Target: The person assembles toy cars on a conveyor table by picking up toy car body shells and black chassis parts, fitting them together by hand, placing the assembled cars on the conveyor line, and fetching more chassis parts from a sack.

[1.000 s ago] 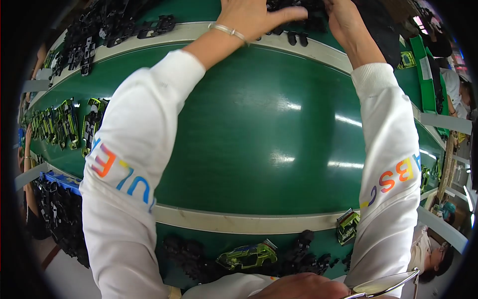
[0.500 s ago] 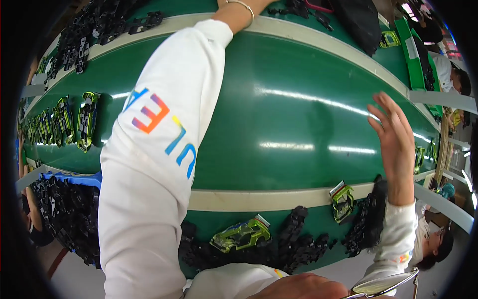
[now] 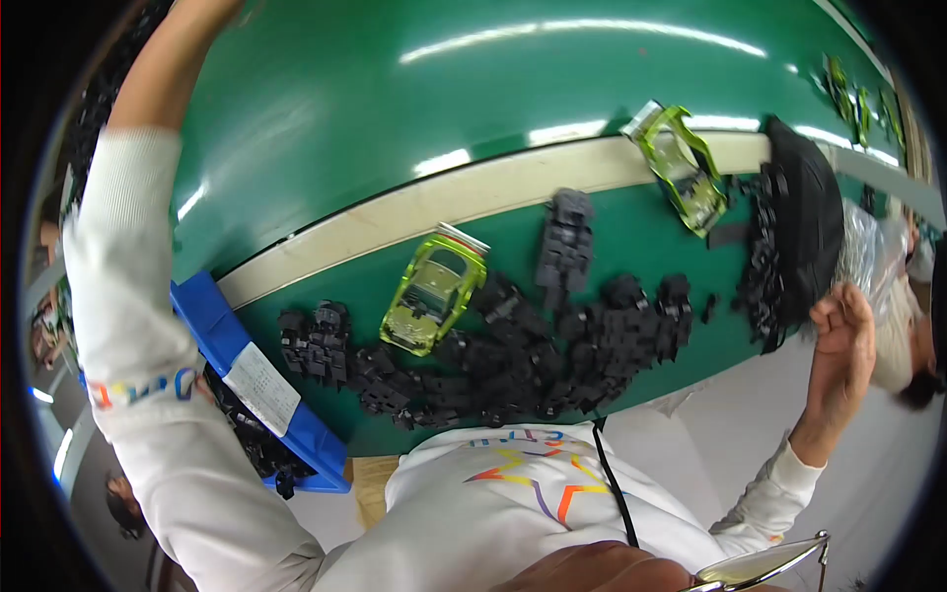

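My left arm reaches up along the left side in its white sleeve, and my left hand is cut off beyond the top edge. At the right, my right hand is raised with its fingers curled in, and nothing shows in them. It is nearest to a clear plastic bag and a black bag. A lime-green toy car body shell rests on black plastic car chassis parts heaped before me. Another green car shell leans across the pale rail at the right. A single black chassis lies between the two shells.
A blue bin with a paper label holds black parts at the lower left. The pale rail borders the green belt surface. Several green shells lie far right. Another person's light sleeve shows beyond my right hand.
The view has swung down and right. My left hand has left the picture at the top, my right hand's fingers have curled from spread, and the near pile shows more fully.
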`<action>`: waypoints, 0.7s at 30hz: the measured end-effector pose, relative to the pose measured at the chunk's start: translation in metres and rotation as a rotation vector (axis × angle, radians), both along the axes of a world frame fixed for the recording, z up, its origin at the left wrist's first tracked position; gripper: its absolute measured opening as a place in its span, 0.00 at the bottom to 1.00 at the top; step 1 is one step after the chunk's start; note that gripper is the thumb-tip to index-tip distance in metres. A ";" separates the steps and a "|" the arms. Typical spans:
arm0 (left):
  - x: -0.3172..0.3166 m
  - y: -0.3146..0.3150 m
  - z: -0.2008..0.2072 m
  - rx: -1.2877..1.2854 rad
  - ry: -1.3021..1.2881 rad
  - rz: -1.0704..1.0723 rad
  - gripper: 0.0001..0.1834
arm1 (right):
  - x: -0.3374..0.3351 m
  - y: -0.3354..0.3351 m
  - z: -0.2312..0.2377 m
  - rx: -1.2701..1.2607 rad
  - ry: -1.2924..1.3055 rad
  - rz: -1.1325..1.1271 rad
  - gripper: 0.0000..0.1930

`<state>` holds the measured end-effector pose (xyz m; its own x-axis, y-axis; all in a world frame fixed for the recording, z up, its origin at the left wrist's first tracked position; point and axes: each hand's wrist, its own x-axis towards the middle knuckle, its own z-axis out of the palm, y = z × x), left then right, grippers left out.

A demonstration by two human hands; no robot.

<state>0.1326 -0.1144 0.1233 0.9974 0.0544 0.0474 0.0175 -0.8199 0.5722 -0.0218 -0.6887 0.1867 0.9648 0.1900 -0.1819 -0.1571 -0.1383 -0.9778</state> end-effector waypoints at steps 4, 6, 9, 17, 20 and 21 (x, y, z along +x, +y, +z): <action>-0.068 -0.050 0.001 -0.073 0.327 -0.290 0.28 | -0.030 0.018 -0.002 -0.291 -0.060 0.040 0.16; -0.116 -0.075 0.018 0.059 0.406 -0.499 0.38 | -0.040 0.026 0.006 -0.384 -0.055 0.148 0.15; -0.167 -0.099 0.052 0.133 0.551 -0.680 0.38 | -0.057 0.029 0.012 -0.411 -0.087 0.239 0.16; -0.261 -0.117 0.098 0.291 0.475 -0.514 0.37 | -0.102 0.027 -0.006 -0.533 -0.282 0.437 0.17; -0.297 -0.117 0.106 0.305 0.530 -0.442 0.39 | -0.128 0.025 -0.014 -0.533 -0.312 0.457 0.17; -0.312 -0.117 0.107 0.305 0.525 -0.439 0.39 | -0.137 0.024 -0.018 -0.537 -0.323 0.462 0.17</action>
